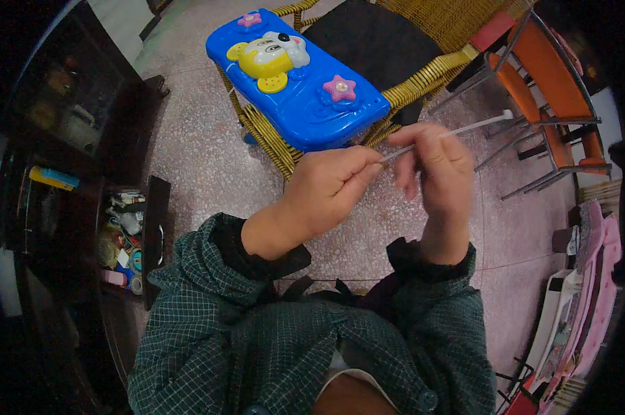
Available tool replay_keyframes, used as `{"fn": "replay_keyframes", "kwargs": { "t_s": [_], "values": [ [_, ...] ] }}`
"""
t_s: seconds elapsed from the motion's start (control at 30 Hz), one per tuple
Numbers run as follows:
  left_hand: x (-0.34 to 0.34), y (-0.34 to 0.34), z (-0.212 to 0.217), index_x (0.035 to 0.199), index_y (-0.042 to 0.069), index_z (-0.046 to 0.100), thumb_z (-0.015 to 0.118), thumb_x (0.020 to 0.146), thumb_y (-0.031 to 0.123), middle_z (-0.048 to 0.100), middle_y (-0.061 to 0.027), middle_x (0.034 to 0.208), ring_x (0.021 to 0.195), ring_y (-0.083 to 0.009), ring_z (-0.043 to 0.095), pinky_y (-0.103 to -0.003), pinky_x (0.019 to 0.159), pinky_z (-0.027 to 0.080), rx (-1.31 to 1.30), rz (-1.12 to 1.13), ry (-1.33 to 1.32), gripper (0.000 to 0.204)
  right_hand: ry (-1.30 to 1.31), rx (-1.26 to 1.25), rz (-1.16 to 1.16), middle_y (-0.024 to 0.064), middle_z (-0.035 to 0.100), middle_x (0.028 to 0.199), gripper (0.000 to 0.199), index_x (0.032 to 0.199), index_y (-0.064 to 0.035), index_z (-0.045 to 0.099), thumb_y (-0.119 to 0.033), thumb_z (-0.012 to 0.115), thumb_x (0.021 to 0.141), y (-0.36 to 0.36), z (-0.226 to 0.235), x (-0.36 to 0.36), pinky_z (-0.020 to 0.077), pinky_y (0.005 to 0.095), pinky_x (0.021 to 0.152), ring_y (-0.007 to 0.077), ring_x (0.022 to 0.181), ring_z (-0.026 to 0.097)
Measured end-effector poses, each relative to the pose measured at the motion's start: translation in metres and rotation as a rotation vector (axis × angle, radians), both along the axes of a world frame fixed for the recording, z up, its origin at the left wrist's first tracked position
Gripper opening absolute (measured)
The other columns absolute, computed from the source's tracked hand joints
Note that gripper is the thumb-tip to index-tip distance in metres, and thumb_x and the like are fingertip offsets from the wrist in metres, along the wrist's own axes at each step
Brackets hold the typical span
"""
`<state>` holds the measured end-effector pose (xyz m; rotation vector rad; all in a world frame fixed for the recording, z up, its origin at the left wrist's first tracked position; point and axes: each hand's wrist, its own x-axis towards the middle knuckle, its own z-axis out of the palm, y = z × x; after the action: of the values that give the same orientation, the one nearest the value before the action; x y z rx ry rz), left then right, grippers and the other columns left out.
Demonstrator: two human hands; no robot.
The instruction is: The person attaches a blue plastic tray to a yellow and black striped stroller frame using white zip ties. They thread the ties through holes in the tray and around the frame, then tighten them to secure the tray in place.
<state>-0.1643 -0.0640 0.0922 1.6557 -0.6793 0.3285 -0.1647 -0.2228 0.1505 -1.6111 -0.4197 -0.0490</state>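
Both hands pinching thin white rod (458, 129): left hand (326, 190) gripping near end, right hand (437, 169) steadying midsection; blue toy keyboard (299, 76) resting on wicker chair (423, 41) at 11 o'clock.

Just one view: a head-worn fisheye looked steeply down from close over both hands, faced toward a wicker chair (423, 69) ahead, edges bent hard at the rim.

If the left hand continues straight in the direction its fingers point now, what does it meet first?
The left hand points right, pinching the thin white stick. Going straight on, it would probably meet the right hand first, which holds the same stick close beside it.
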Motion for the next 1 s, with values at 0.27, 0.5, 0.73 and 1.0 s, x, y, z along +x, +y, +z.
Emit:
{"fn": "replay_keyframes", "kwargs": {
  "t_s": [0.27,0.5,0.73,1.0],
  "values": [
    [-0.001,-0.004,-0.009,0.085,0.0,0.061,0.051,0.083,0.009,0.053,-0.0015,0.057,0.05,-0.0064,0.048,-0.022,0.046,0.038,0.07,-0.084,0.148,0.013,-0.249,0.239,-0.495,0.0052,0.05,0.053,0.03,0.078,-0.0009,0.055,-0.027,0.045,0.089,-0.067,0.01,0.019,0.034,0.0207,0.038,0.0103,0.042,0.045],
    [0.007,-0.004,-0.016,0.095,0.0,0.058,0.045,0.089,0.018,0.058,-0.0025,0.068,0.059,-0.0086,0.052,-0.021,0.053,0.042,-0.164,-0.112,0.434,0.023,-0.202,0.128,-0.642,0.0037,0.05,0.052,0.026,0.077,-0.002,0.056,-0.026,0.051,0.086,-0.085,0.026,0.013,0.0344,0.0203,0.037,0.0093,0.043,0.047],
    [-0.001,-0.016,-0.019,0.099,-0.002,0.056,0.044,0.09,0.019,0.06,-0.0061,0.072,0.061,-0.0104,0.054,-0.022,0.057,0.043,-0.156,-0.349,0.572,0.026,0.055,-0.135,-0.144,0.0021,0.051,0.053,0.026,0.076,-0.0026,0.057,-0.026,0.05,0.087,-0.022,-0.005,0.019,0.0326,0.0187,0.04,0.0068,0.043,0.045],
    [-0.001,-0.011,-0.016,0.092,-0.001,0.058,0.048,0.087,0.016,0.058,-0.0063,0.065,0.059,-0.0117,0.055,-0.024,0.055,0.043,0.005,-0.289,0.567,0.021,0.066,-0.211,0.117,0.0022,0.053,0.056,0.026,0.077,-0.0029,0.057,-0.027,0.051,0.087,-0.03,-0.009,0.026,0.0358,0.0179,0.04,0.0067,0.044,0.047]
  ]
}}
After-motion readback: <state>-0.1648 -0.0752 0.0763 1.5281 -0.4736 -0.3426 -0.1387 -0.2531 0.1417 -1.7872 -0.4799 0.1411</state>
